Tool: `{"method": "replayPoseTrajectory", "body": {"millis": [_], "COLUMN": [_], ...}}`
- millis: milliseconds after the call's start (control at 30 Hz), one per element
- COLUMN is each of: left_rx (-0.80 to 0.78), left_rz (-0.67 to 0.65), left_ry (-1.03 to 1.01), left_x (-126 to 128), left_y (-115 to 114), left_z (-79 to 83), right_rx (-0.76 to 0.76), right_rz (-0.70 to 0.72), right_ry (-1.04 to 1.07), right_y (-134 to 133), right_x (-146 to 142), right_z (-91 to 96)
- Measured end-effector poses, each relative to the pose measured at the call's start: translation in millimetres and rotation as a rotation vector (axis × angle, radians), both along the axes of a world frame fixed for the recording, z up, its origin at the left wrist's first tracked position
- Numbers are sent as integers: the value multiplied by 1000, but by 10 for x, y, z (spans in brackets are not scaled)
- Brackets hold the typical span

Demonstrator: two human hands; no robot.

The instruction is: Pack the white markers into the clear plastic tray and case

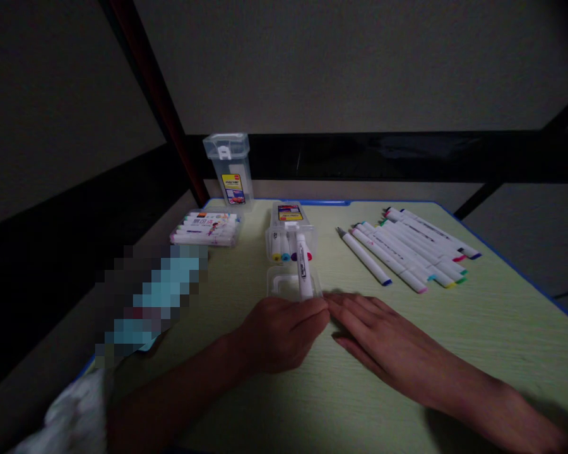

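Note:
My left hand is closed, its thumb and fingers pinching the near end of a white marker. That marker points away from me, its far end at the mouth of a clear plastic case. Inside the case lie several markers with coloured ends, among them yellow, blue, purple and red. The case's clear lid hangs open towards me, partly hidden by my left hand. My right hand is open, palm down with fingers stretched out. Its fingertips meet or nearly meet the left fingertips; I cannot tell which.
Several loose white markers lie on the right of the pale green table. At the back left a clear case stands upright. Before it lies a flat pack of markers. A pixelated light-blue thing lies at left.

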State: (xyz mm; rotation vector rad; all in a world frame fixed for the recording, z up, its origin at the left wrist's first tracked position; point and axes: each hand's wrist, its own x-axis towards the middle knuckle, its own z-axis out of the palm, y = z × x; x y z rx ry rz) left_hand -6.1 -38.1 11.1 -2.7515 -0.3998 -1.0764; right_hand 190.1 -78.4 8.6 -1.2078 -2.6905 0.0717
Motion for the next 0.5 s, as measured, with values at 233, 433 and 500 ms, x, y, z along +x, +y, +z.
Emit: {"method": "replayPoseTrajectory", "body": {"millis": [233, 433, 500], "left_rx": [-25, 16, 11], "left_rz": [-63, -90, -86], "left_ry": [-109, -144, -129], "left_x": [-1, -8, -2], "left_y": [-21, -21, -27], "left_z": [43, 43, 64], "right_rx": [0, 15, 17], "right_rz": [-11, -12, -11], "right_ry": [6, 23, 35], "right_y": [-12, -13, -12], "right_x": [0, 4, 3], "right_z": [-12, -23, -19]}}
